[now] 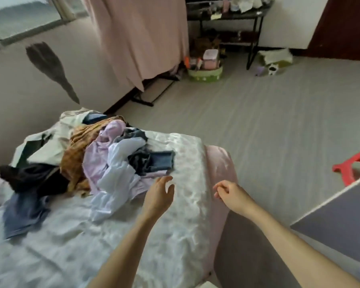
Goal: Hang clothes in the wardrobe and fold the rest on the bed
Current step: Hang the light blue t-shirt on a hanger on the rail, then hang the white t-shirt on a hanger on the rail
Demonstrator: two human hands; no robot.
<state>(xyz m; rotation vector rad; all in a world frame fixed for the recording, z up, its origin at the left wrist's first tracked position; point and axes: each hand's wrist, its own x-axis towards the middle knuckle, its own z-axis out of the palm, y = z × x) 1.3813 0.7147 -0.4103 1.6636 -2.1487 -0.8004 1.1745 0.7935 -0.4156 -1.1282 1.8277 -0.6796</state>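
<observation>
A person's left hand (159,195) reached over a bed (187,163) covered in a pale satin sheet, its fingers spread loosely and holding nothing, just beside a heap of unfolded clothes (87,163). The right hand (230,193) hung above the bed's corner edge, its fingers loosely curled and empty. The heap lay on the far left part of the bed and included a lilac shirt (104,150), a white garment (116,181), an orange patterned piece (77,152), a black item (33,177) and blue denim (23,213); a small folded denim piece (162,160) lay at the heap's near edge. A pink curtain (137,38) hung by the window, with a black shelf rack (227,17) and a green basket (205,73) on the grey floor beyond. A red plastic stool (350,165) stood at right.
</observation>
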